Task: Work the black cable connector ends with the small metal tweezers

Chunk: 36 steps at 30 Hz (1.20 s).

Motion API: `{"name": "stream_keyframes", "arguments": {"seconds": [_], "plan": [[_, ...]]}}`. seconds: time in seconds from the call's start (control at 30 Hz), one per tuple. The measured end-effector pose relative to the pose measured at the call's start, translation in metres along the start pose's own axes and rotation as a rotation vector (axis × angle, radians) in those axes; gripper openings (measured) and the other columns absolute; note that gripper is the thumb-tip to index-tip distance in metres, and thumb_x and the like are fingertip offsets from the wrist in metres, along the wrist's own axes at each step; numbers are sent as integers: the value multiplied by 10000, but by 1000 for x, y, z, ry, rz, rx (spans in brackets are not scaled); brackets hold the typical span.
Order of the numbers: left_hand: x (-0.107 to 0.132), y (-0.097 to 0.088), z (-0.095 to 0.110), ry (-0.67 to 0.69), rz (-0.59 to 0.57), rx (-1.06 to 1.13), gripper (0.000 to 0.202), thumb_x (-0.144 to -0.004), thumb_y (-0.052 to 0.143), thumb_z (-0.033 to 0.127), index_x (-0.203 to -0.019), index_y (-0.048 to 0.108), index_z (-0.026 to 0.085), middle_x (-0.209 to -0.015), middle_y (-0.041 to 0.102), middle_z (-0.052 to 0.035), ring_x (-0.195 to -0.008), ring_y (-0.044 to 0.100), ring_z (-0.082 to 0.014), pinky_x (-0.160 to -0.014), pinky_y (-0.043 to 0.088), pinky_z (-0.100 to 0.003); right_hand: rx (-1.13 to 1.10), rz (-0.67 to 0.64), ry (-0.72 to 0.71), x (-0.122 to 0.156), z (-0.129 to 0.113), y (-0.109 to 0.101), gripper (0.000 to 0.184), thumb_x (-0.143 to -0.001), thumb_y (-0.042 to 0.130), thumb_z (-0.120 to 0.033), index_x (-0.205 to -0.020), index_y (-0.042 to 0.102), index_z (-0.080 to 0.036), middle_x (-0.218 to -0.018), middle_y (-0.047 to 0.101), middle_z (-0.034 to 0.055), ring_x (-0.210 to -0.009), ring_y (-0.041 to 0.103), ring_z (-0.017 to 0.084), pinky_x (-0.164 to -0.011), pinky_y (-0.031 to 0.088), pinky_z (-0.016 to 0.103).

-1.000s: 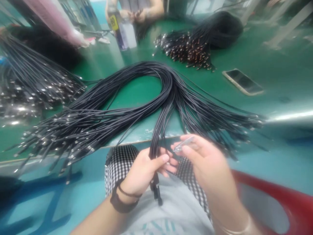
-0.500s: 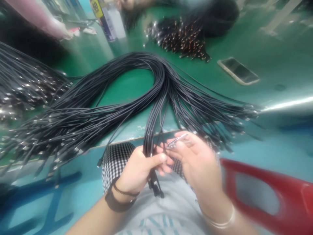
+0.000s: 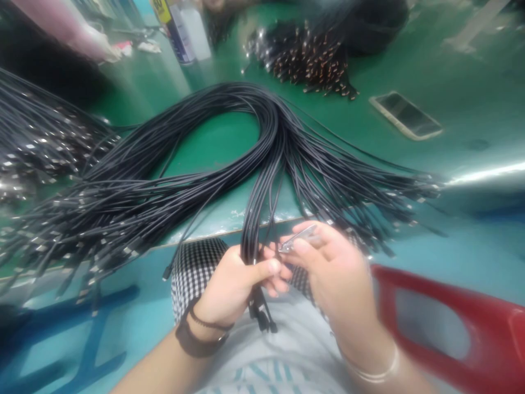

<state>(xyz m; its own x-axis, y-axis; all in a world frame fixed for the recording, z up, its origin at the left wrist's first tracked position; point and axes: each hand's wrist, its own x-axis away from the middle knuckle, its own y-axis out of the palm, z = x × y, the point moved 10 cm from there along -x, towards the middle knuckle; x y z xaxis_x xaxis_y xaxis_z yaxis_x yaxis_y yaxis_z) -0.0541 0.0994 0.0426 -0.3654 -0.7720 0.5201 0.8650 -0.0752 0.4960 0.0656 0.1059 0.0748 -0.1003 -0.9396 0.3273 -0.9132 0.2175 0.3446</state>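
A bunch of black cables [image 3: 251,230] hangs over the table edge, and my left hand [image 3: 238,279] is closed around it. The cables' connector ends [image 3: 260,314] stick out below my palm. Close beside it, my right hand [image 3: 332,268] grips a small silver tool that looks like a nail clipper [image 3: 298,238] between thumb and fingers. Its tip is near my left fingertips and a single cable; whether it touches that cable I cannot tell. Both hands are above my lap. The looped cable pile [image 3: 213,104] lies on the table, its connector ends fanned out left and right.
On the green table [image 3: 229,137] are a phone [image 3: 406,115], another heap of cables with copper-coloured ends [image 3: 315,65] and a spray can [image 3: 174,33]. More cables [image 3: 45,137] lie at the left. A red stool [image 3: 484,323] is at my right. A person's pink sleeve [image 3: 61,24] shows top left.
Both hands keep almost the same pose and hold. The view has shifted slightly; the phone appears a little further right and higher.
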Motion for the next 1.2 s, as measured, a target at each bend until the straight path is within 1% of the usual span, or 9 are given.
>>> {"name": "stream_keyframes", "arguments": {"seconds": [0.1, 0.27, 0.4, 0.5, 0.63, 0.7, 0.83, 1.0, 1.2], "plan": [[0, 1, -2, -19, -8, 15, 201, -698, 829, 249, -750, 694, 109, -664, 747, -67, -508, 676, -124, -461, 529, -155, 3, 30, 20, 0, 0, -1, 96, -825, 724, -258, -868, 646, -222, -790, 725, -17, -713, 723, 136, -653, 604, 200], [2, 0, -4, -45, -33, 35, 262, -669, 850, 287, -755, 672, 115, -650, 730, -54, -495, 658, -121, -464, 520, -168, -40, 40, 34, -1, 5, -2, 127, -832, 714, -294, -900, 636, -221, -799, 717, -13, -734, 729, 158, -671, 617, 240], [1, -1, 1, 45, -51, -38, 289, -643, 865, 300, -734, 660, 119, -574, 650, 8, -462, 562, -70, -458, 459, -149, -128, -32, 24, 3, 8, 5, 167, -819, 733, -286, -938, 632, -226, -853, 714, -7, -787, 723, 164, -755, 614, 283], [0, -7, 8, 150, 40, -126, 300, -632, 871, 266, -727, 613, 148, -554, 591, 58, -453, 478, -44, -447, 393, -141, -174, -17, 15, 8, 10, 7, 153, -844, 708, -292, -951, 618, -230, -856, 708, 0, -800, 714, 164, -730, 605, 273], [3, -11, 15, 255, 155, -276, 319, -653, 858, 294, -701, 566, 175, -550, 569, 79, -479, 455, -57, -462, 368, -161, -203, 70, -4, 11, 12, 3, 160, -859, 684, -308, -967, 591, -233, -819, 695, 4, -783, 707, 177, -675, 589, 275], [4, -12, 17, 274, 187, -334, 311, -668, 847, 315, -710, 571, 178, -558, 565, 81, -495, 457, -64, -478, 373, -171, -173, 94, -4, 11, 14, 2, 169, -856, 687, -311, -972, 591, -235, -822, 694, 3, -784, 702, 174, -681, 583, 275], [4, -11, 20, 280, 206, -405, 282, -687, 833, 330, -728, 600, 177, -597, 580, 73, -522, 468, -71, -505, 383, -181, -107, 109, -18, 11, 13, 1, 179, -849, 697, -328, -972, 602, -240, -831, 695, -1, -800, 693, 165, -701, 566, 262], [5, -12, 17, 275, 216, -419, 279, -683, 835, 327, -724, 604, 177, -603, 586, 72, -514, 469, -69, -495, 378, -180, -22, 130, -46, 11, 6, -1, 158, -848, 696, -330, -950, 617, -239, -828, 698, -9, -787, 692, 145, -710, 562, 237], [5, -9, 12, 258, 197, -379, 294, -690, 831, 324, -711, 574, 182, -579, 568, 79, -504, 464, -73, -474, 358, -183, 111, 146, -189, 16, -9, -4, 103, -857, 667, -221, -939, 609, -245, -796, 709, -35, -714, 696, 91, -625, 554, 136]]}}
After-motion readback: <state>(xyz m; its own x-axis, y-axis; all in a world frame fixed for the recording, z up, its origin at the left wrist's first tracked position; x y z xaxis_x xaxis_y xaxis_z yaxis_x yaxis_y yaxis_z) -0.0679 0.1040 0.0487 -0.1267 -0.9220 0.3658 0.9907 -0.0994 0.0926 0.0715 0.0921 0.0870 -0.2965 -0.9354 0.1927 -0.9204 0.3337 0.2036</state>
